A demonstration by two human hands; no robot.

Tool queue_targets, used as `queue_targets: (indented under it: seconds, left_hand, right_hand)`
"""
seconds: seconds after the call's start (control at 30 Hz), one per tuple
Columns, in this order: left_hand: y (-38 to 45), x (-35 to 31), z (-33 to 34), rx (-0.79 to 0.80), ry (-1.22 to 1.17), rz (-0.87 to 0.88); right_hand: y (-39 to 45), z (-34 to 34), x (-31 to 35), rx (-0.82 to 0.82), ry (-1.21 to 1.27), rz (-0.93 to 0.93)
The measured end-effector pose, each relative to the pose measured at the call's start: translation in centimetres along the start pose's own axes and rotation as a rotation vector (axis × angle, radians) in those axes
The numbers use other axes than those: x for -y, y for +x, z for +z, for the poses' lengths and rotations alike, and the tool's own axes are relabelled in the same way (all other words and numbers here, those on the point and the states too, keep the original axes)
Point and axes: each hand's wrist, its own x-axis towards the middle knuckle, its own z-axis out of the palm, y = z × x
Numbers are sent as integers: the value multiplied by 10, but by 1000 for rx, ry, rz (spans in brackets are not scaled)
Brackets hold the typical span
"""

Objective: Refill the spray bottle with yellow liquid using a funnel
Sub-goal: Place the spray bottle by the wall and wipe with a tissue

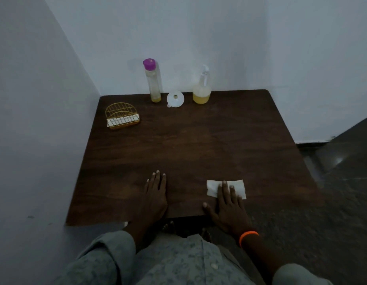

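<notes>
Refill looks done: spray bottle capped, funnel out. My left hand lies spread flat, right hand spread on a tissue.

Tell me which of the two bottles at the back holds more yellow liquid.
The spray bottle, right of the funnel: its liquid fills the wide base. The purple-capped bottle on the left has only a thin yellow layer.

Dim, bluish, soft, wide-angle edge warping.
</notes>
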Motion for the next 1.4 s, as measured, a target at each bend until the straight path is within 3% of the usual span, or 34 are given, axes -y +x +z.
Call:
queue_targets:
  seconds: [0.13,0.43,0.6,0.77,0.83,1.0,1.4]
  left_hand:
    - [-17,5,2,-17,-59,-25]
    - [-59,37,1,4,-15,-84]
    - [-61,45,4,-28,1,-39]
    - [-47,13,-6,-80,15,89]
    - [-41,-3,-5,-109,-4,196]
    - [-37,-32,13,-140,-115,489]
    - [-33,-52,3,-128,-144,441]
  right_hand:
    - [1,10,40,-6,-28,-81]
    - [-6,59,140,135,-103,-464]
    - [-10,56,127,112,-103,-488]
    - [-22,48,86,53,-75,-264]
    - [-25,44,72,1,-94,-228]
    - [-19,19,51,-142,-87,-345]
    - [8,8,23,-241,-275,-476]
